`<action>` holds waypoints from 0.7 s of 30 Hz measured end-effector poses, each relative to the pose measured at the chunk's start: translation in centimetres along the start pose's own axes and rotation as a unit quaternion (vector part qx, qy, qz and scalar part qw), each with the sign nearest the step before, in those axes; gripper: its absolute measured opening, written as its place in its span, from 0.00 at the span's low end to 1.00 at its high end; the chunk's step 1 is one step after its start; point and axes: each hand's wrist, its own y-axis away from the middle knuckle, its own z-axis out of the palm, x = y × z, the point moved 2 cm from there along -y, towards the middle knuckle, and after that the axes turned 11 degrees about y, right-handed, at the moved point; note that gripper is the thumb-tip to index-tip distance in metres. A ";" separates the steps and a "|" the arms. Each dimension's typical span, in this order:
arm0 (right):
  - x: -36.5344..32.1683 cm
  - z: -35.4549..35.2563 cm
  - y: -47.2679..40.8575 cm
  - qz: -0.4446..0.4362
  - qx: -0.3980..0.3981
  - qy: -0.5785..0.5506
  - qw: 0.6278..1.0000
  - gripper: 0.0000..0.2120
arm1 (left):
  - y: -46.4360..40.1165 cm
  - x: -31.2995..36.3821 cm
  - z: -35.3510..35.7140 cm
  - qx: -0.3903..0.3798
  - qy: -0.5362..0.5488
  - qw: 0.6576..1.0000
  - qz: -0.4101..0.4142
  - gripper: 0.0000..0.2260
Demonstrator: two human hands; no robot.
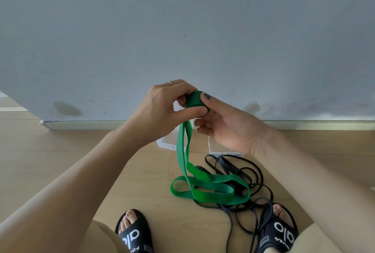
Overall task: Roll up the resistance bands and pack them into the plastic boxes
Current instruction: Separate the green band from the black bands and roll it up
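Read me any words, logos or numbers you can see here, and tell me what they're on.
"alo": white logo on the left slipper, seen upside down.
"alo": the same logo on the right slipper.
Smaller white lettering beneath each logo: too cut off to read.
Green band, black bands: no text visible.

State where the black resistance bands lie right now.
Head view, lower right: the black bands lie tangled on the floor under the green band, near the right sandal.

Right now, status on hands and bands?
Both hands grip the green band, partly rolled. Tail trails onto black bands on floor. Boxes mostly hidden.
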 end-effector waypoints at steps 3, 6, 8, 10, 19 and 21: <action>0.2 -0.5 -0.5 -0.023 0.032 0.041 0.998 0.36 | -0.1 0.4 -0.3 0.014 0.033 0.999 -0.015 0.08; 0.1 -0.2 -1.2 -0.005 0.038 -0.043 0.998 0.46 | -0.3 1.0 -0.3 0.028 0.096 0.994 -0.046 0.11; -0.4 0.7 -1.2 0.022 -0.008 -0.132 0.991 0.46 | -0.4 1.5 -0.2 0.024 0.143 0.987 -0.071 0.11; -0.4 1.7 -1.0 0.031 -0.061 -0.148 0.987 0.45 | -0.6 1.7 0.0 0.016 0.155 0.985 -0.074 0.08; -1.7 0.6 0.5 0.026 -0.089 0.087 0.992 0.34 | 0.4 0.2 -1.4 -0.035 0.119 0.990 -0.067 0.12; -1.6 0.7 0.7 0.008 -0.096 0.097 0.991 0.24 | 0.6 0.0 -1.5 -0.049 0.113 0.990 -0.062 0.13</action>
